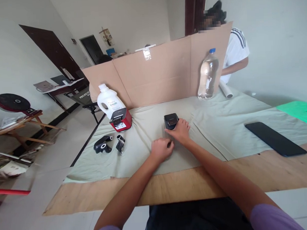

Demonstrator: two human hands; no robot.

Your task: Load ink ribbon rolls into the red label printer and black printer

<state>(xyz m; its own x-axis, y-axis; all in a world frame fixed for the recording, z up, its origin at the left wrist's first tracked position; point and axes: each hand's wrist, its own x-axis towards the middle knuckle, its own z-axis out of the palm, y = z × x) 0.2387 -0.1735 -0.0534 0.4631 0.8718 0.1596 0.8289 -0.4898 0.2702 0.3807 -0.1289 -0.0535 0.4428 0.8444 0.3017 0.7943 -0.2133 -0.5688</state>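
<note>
My right hand (pixel 180 130) is closed around the side of a small black box-shaped object (pixel 171 120), which stands on the cloth in the middle of the table. Just to the left and nearer to me, my left hand (pixel 162 149) rests on the cloth with its fingers curled in. A dark spot shows between its thumb and fingers, too small to make out. Farther left sits a red box with a black top (pixel 121 120). In front of that box lie a black curved part with pale round ends (pixel 103 144) and a smaller black-and-silver piece (pixel 120 143).
A white jug (pixel 110 100) stands behind the red box. A cardboard screen (pixel 156 75) crosses the back, with a water bottle (pixel 208 76) before it. A black phone-like slab (pixel 275 138), a white roll (pixel 226 89) and a green sheet (pixel 301 112) lie right. A person (pixel 236 52) is behind the screen.
</note>
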